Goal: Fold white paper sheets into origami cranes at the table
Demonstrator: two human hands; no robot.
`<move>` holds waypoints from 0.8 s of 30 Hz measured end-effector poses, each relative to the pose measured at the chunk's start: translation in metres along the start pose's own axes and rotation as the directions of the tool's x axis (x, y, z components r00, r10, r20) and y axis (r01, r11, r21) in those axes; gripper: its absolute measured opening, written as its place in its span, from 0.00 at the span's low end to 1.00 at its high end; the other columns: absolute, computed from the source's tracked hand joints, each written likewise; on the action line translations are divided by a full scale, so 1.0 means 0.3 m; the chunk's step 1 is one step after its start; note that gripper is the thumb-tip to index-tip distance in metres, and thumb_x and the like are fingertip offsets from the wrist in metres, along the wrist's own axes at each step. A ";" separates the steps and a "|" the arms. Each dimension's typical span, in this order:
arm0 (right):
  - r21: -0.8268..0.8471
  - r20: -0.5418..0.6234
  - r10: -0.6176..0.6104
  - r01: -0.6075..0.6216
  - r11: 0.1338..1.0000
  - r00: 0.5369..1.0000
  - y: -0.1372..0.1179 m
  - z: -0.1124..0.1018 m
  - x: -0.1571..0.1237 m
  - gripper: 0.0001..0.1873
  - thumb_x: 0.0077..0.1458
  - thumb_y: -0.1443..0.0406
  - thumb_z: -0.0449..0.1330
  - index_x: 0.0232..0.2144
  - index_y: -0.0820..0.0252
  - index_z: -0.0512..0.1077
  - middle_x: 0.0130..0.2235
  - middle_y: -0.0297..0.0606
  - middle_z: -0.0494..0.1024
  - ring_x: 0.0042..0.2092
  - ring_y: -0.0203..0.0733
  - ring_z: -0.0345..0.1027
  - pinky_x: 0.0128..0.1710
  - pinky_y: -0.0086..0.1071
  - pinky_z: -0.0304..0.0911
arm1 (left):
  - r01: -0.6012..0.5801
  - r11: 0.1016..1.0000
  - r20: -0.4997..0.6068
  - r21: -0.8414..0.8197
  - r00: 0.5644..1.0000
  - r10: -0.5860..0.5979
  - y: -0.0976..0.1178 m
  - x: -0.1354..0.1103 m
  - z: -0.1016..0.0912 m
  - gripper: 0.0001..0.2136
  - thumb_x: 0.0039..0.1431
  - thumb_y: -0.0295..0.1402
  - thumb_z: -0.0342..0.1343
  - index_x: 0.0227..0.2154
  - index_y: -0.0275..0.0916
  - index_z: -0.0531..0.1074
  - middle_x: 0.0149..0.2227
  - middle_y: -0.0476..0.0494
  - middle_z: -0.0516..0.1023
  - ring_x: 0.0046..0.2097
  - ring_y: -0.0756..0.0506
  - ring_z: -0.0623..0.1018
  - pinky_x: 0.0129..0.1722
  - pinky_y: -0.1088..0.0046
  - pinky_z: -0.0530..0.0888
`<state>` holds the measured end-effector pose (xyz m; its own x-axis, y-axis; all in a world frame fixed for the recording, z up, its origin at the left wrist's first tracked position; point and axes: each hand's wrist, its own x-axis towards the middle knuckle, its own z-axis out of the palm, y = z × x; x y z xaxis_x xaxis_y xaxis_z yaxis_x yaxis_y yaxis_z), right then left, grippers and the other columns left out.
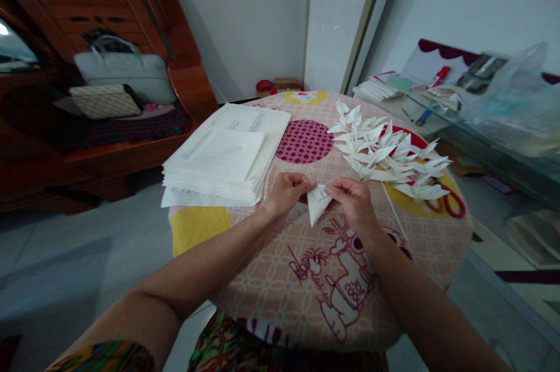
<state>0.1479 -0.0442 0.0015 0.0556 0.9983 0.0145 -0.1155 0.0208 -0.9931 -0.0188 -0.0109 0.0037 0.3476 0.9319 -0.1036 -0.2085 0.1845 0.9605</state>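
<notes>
My left hand (286, 191) and my right hand (353, 200) both pinch a small folded white paper piece (317, 204), pointed downward, just above the patterned cloth on the round table (306, 279). To the right of my hands lies a pile of several finished white folded paper shapes (387, 153). A thick stack of white paper sheets (227, 156) sits to the left of my hands.
Red-handled scissors (450, 204) lie under the folded shapes at the table's right edge. A wooden bench with bags (118, 77) stands at the left. A glass-topped table (490, 127) with papers and a plastic bag is at the right.
</notes>
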 end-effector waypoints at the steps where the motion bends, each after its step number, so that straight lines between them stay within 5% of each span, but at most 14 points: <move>1: 0.025 0.003 0.020 -0.021 0.999 1.000 -0.002 0.002 0.000 0.12 0.43 0.58 0.70 0.22 0.60 0.76 0.20 0.32 0.76 0.19 0.37 0.68 0.20 0.30 0.67 | 0.002 1.000 -0.005 -0.015 1.000 -0.002 0.001 -0.002 0.002 0.18 0.43 0.44 0.69 0.21 0.32 0.74 0.22 0.45 0.77 0.23 0.50 0.74 0.26 0.74 0.72; 8: 0.148 0.029 0.094 -0.097 0.984 0.995 -0.003 -0.007 0.002 0.14 0.39 0.59 0.71 0.18 0.60 0.73 0.18 0.32 0.76 0.16 0.35 0.65 0.14 0.27 0.63 | 0.107 0.992 0.100 -0.066 0.990 -0.100 0.018 0.004 0.001 0.17 0.43 0.42 0.70 0.19 0.33 0.71 0.20 0.48 0.74 0.20 0.54 0.70 0.22 0.78 0.65; 15: 0.171 0.084 0.174 -0.187 0.967 0.981 0.013 -0.014 0.011 0.15 0.41 0.56 0.71 0.19 0.60 0.73 0.20 0.34 0.77 0.16 0.36 0.67 0.14 0.28 0.65 | 0.059 0.997 0.079 -0.052 0.995 -0.055 0.019 0.011 -0.009 0.19 0.41 0.43 0.70 0.18 0.35 0.69 0.18 0.50 0.72 0.18 0.54 0.68 0.20 0.78 0.63; 24: 0.129 0.089 0.171 -0.181 0.975 0.981 0.007 -0.015 0.011 0.14 0.39 0.57 0.70 0.17 0.60 0.72 0.16 0.33 0.73 0.14 0.33 0.62 0.10 0.25 0.57 | 0.087 0.995 0.239 0.051 0.966 -0.096 0.013 0.016 -0.013 0.22 0.45 0.48 0.69 0.19 0.34 0.68 0.16 0.53 0.67 0.17 0.56 0.64 0.17 0.79 0.58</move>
<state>0.1522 -0.0411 -0.0012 -0.0534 0.9880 -0.1448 -0.2506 -0.1536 -0.9558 -0.0216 -0.0044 0.0058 0.5745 0.8080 -0.1309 -0.1308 0.2485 0.9598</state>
